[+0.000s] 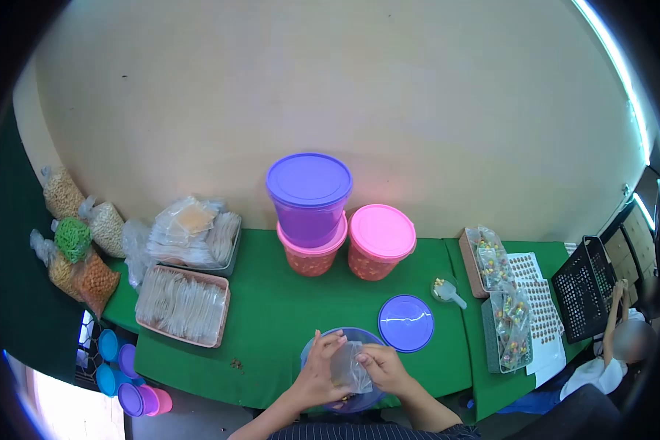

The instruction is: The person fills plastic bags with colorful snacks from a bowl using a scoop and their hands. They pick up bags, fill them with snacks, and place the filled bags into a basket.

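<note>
A small clear plastic bag point(353, 369) is between my hands, above a round translucent purple-blue tub point(371, 402). My left hand point(318, 372) supports the bag from the left side, its fingers curved around it. On the opposite side, my right hand point(386, 369) pinches the bag's edge between thumb and fingers. A few small coloured pieces show low near my left hand; most of the tub's inside is hidden by my hands and the bag. Just beyond the tub, a blue-purple lid point(405, 323) lies flat on the green cloth.
A white scoop point(447, 292) holds small pieces. Lidded tubs, purple point(309, 213) and pink-topped point(381, 246), stand behind. Left is a pink basket of flat packets point(224, 312); right are baskets of filled bags point(487, 323), sticker sheets point(539, 308), a black crate point(581, 290) and another person point(601, 375).
</note>
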Action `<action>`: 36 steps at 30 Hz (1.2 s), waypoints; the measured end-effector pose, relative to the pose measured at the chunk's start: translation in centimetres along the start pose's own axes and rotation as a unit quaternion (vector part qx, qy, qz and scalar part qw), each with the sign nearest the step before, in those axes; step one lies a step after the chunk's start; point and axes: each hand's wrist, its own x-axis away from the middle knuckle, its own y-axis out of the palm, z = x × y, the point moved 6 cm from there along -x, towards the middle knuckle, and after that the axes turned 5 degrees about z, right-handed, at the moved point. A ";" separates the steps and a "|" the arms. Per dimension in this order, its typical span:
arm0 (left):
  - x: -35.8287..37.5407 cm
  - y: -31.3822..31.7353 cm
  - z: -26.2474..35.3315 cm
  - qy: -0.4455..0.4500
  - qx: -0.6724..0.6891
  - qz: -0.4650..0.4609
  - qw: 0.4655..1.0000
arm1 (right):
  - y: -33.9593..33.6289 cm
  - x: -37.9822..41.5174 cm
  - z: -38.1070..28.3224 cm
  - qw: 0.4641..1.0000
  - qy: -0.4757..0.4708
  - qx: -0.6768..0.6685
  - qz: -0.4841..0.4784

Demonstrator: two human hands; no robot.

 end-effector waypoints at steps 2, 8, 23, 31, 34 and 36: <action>-0.5 0.9 -0.2 -0.019 0.008 -0.031 0.999 | -0.3 0.4 0.1 0.999 -0.034 0.029 -0.010; -3.2 5.5 0.8 -0.011 0.135 -0.079 0.988 | -1.5 0.8 2.2 0.999 -0.046 -0.024 0.010; -2.9 -4.9 -0.6 0.048 0.057 -0.145 0.987 | 5.9 0.4 0.0 0.954 -0.007 -0.216 0.209; -3.2 -4.2 2.4 0.067 -0.074 -0.068 0.993 | 3.3 2.6 -1.4 0.985 0.040 0.041 0.160; -3.5 -0.3 4.2 0.130 -0.188 -0.090 0.969 | 1.4 5.4 0.9 0.971 0.057 -0.076 0.218; -3.9 3.4 4.4 0.180 -0.261 -0.088 0.944 | -1.0 6.9 1.5 0.956 0.085 -0.091 0.267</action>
